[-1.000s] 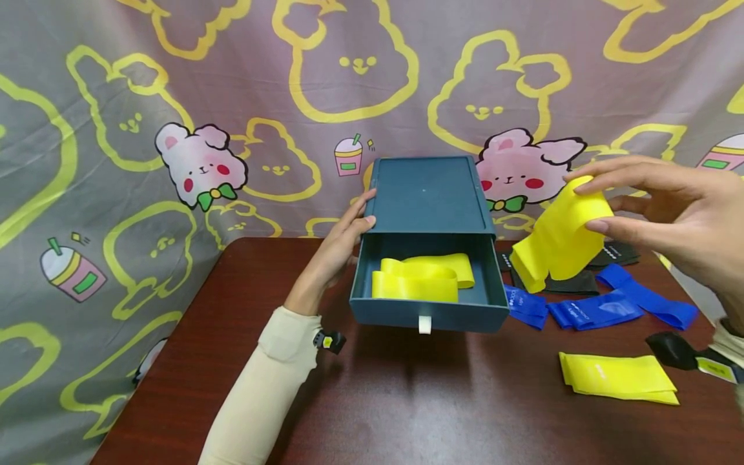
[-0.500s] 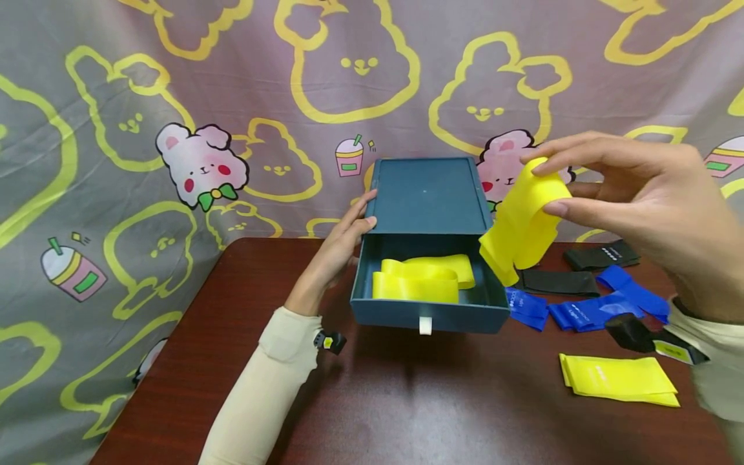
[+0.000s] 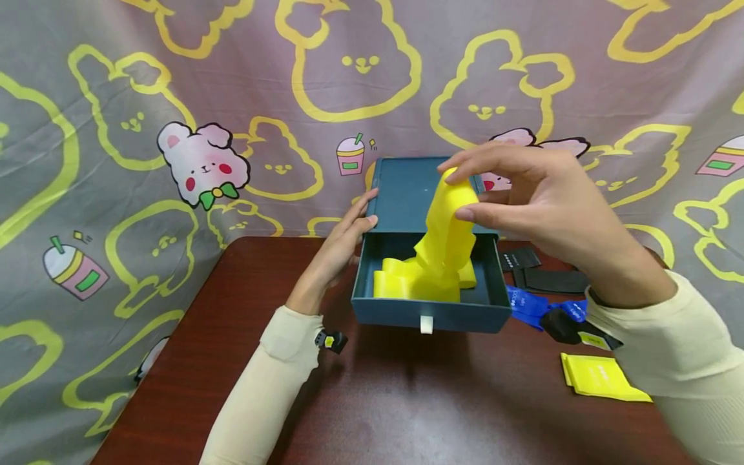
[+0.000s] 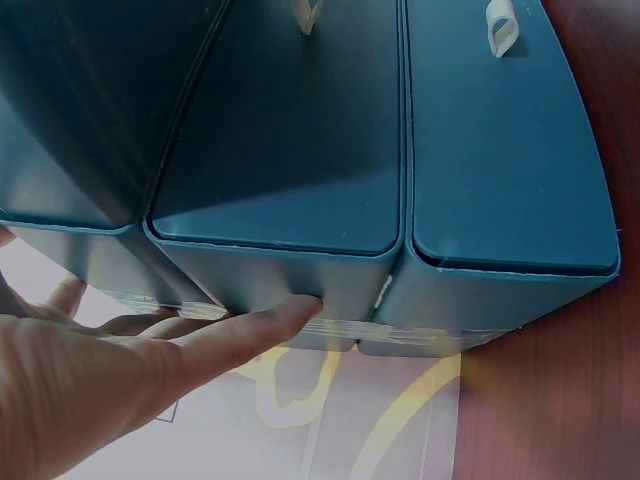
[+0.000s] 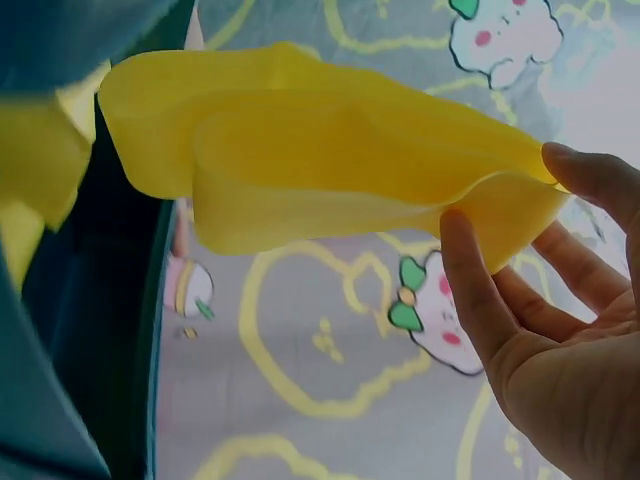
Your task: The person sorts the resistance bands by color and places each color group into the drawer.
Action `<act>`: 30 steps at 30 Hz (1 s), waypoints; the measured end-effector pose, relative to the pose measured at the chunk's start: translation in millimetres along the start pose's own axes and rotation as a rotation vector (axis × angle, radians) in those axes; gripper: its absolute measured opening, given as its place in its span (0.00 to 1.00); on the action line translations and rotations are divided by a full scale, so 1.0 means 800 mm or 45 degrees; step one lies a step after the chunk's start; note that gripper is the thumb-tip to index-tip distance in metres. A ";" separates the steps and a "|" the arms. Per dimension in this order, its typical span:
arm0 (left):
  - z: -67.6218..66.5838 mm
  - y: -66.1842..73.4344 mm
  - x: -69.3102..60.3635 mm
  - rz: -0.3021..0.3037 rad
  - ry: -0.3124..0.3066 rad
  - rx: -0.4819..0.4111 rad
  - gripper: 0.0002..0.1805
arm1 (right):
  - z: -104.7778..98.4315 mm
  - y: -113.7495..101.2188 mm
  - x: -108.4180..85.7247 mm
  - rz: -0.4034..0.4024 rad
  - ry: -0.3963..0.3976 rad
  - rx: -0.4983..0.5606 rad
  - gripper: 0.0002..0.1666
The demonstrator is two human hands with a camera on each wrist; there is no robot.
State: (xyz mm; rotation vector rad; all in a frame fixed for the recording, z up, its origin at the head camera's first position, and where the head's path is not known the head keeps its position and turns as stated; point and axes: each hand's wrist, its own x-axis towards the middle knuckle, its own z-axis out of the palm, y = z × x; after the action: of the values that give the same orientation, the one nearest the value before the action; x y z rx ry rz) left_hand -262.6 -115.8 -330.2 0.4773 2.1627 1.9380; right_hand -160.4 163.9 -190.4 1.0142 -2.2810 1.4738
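Observation:
Between thumb and fingers, my right hand (image 3: pixel 535 190) pinches a looped yellow resistance band (image 3: pixel 449 219), which hangs over the pulled-out drawer (image 3: pixel 389 314) of a dark blue drawer cabinet (image 3: pixel 401 194). Other yellow bands (image 3: pixel 395 284) lie inside, partly hidden by the hanging one. In the right wrist view the held band (image 5: pixel 320 130) stretches from the fingertips toward the drawer's opening. With fingers extended, my left hand (image 3: pixel 334 252) rests against the cabinet's left side. From the left wrist, that hand (image 4: pixel 190 365) touches the side wall beside stacked drawer fronts (image 4: pixel 290 150) with pale pull tabs.
Right of the cabinet lie black bands (image 3: pixel 555 281) and blue bands (image 3: pixel 526 303), partly covered by my right forearm. A folded yellow band (image 3: pixel 599 378) lies nearer on the brown table (image 3: pixel 407 413). A patterned curtain (image 3: pixel 261 77) hangs behind.
My right hand has carried the yellow band leftward from above the bands on the table to over the drawer. The left hand and cabinet have stayed in place.

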 end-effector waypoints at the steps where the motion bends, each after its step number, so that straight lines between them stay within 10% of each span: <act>1: 0.000 0.000 0.000 -0.002 -0.002 0.002 0.32 | 0.005 0.000 0.003 -0.003 -0.010 0.006 0.18; 30: -0.002 0.003 0.000 -0.023 -0.008 0.012 0.32 | 0.076 0.021 0.027 0.202 -0.198 -0.058 0.17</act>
State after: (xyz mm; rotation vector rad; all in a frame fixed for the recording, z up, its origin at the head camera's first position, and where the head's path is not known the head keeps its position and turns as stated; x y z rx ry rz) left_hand -263.1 -117.1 -327.5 0.4630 2.1658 1.9158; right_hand -177.6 105.5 -218.4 0.9869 -2.5455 1.4398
